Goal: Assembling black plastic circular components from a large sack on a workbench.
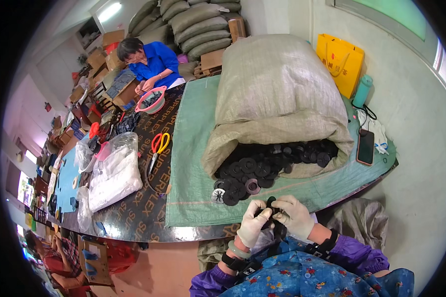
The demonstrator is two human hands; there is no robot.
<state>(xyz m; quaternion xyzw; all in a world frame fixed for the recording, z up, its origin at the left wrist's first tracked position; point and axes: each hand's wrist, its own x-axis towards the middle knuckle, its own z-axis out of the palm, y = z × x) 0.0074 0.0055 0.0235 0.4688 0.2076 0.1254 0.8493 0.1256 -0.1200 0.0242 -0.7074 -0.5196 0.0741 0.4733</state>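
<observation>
My left hand and my right hand, both in white gloves, meet at the table's near edge. Between their closed fingers is a small black round part, seen nearly edge-on and partly hidden by the gloves. Just beyond my hands, a pile of black plastic discs spills from the mouth of a large woven sack lying on its side. One pale spoked disc lies at the pile's left edge, and a greyish-purple ring sits among the black ones.
Green woven sheeting covers the table under the sack. Scissors and a clear bag of white material lie leftward. At right are a phone, a teal bottle and a yellow bag. A co-worker sits across by a pink basin.
</observation>
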